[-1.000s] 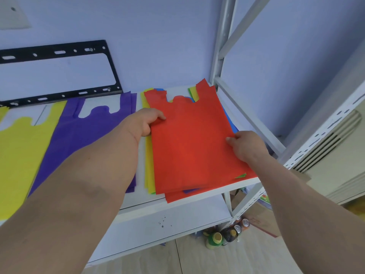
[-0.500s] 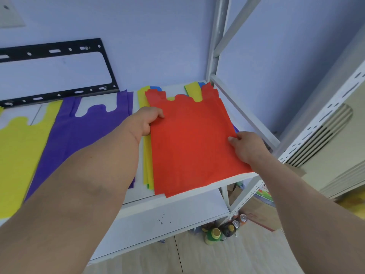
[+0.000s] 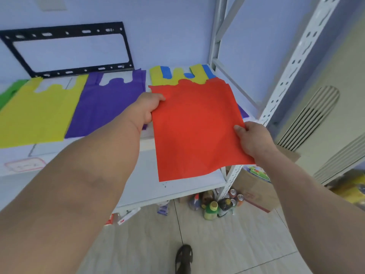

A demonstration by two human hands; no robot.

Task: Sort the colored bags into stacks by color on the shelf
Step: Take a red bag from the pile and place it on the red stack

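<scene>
Hands [image 3: 147, 107] [image 3: 254, 141] both pinching the red bag [image 3: 195, 131] by its side edges; it's looking floppy, light, sagging over the shelf [image 3: 187, 187] front edge.

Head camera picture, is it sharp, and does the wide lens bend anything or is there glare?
Head view: mild motion blur softens the hands, left and right, and the red bag edges; the wide lens bows the shelf post and stretches the forearms toward the corners; lighting is soft and even, with no hard shadows or glare; the floor bottles look smeared.
</scene>
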